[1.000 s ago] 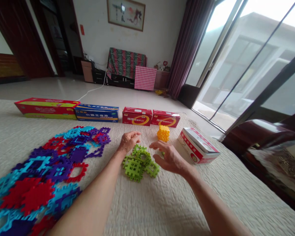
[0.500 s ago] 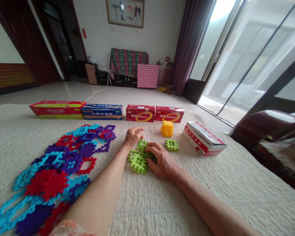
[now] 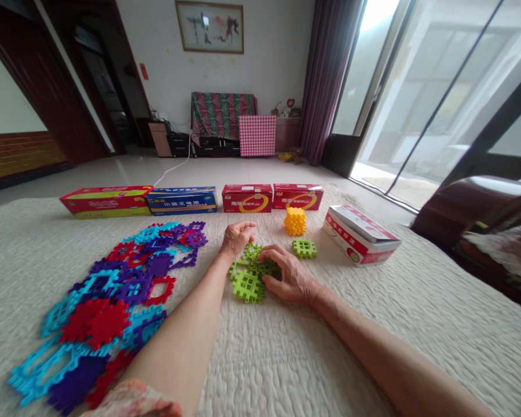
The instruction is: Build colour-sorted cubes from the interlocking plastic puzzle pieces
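Observation:
My left hand (image 3: pixel 238 238) is curled closed on the quilted cover, just beyond a small pile of green interlocking plastic pieces (image 3: pixel 248 286). Whatever its fingers may hold is hidden. My right hand (image 3: pixel 290 274) bends over the pile's right side, with thumb and fingers closing on a green piece (image 3: pixel 267 266) partly covered by them. A lone green window-shaped piece (image 3: pixel 304 248) lies flat beyond the right hand. Farther back stands a yellow cube (image 3: pixel 295 221) of joined pieces.
Red, blue and purple interlocking pieces (image 3: pixel 158 265) spread in a heap left of my left forearm. A red-green box (image 3: pixel 106 202), a blue box (image 3: pixel 181 200) and two red boxes (image 3: pixel 247 198) line the back. A white-red box (image 3: pixel 360 236) sits at right.
The camera view has shifted slightly. Both hands stay around the green pile, the right one still bent over it with its fingers in nearly the same pose.

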### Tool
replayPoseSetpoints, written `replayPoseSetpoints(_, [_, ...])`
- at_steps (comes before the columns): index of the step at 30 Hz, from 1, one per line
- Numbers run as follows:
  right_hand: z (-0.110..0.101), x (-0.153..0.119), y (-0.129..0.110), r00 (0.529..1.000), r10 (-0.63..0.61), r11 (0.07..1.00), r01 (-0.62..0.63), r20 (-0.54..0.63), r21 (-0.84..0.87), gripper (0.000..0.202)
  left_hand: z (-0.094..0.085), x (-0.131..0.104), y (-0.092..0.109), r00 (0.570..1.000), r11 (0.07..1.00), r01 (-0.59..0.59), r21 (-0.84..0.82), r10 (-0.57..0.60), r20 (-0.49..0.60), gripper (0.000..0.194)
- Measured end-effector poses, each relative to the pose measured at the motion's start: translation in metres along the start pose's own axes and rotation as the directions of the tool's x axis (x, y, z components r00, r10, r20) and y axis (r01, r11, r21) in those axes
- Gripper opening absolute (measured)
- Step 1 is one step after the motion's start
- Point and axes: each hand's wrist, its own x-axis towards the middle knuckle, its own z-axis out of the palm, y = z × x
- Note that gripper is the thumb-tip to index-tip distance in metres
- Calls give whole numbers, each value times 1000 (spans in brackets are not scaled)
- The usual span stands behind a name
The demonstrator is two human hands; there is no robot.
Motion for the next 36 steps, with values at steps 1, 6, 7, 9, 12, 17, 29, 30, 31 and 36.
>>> replayPoseSetpoints(1, [2, 0, 0, 1000, -1, 1000, 1, -6, 2, 35, 0, 0, 1, 1000, 1000, 1, -7, -1, -2, 33])
replayPoseSetpoints(6, [12, 1, -3, 998, 40, 999, -39, -53, 24, 38, 0, -1, 7, 999, 994, 38, -103, -41, -22, 32])
replayPoseSetpoints(7, [13, 2, -4, 997, 47, 998, -45, -56, 34, 38, -1, -1, 9, 998, 990, 55, -127, -59, -29, 32])
replayPoseSetpoints(9, [15, 2, -5, 996, 66, 996, -62, -64, 60, 39, -2, -2, 12, 995, 983, 80, -167, -88, -41, 32])
replayPoseSetpoints(12, [15, 2, -5, 991, 106, 989, -97, -82, 111, 30, -3, -3, 15, 993, 976, 94, -195, -106, -49, 33])
replayPoseSetpoints(17, [16, 4, -2, 964, 225, 969, -207, -141, 133, 20, -1, -5, 16, 995, 979, 94, -178, -101, -27, 33])
replayPoseSetpoints(29, [14, 2, -9, 955, 241, 967, -252, -174, -42, 29, 0, -4, 11, 997, 986, 74, -151, -79, -25, 30])
replayPoseSetpoints(30, [15, 2, -9, 960, 210, 971, -226, -184, -73, 29, 0, -4, 11, 997, 987, 68, -147, -73, -24, 30])
replayPoseSetpoints(31, [16, 1, -9, 965, 182, 975, -202, -191, -91, 31, 0, -3, 10, 997, 987, 64, -148, -68, -24, 29])
replayPoseSetpoints(36, [10, -3, -9, 995, 78, 994, -82, -60, -67, 51, -2, -3, 8, 997, 982, 73, -176, -77, -17, 29])
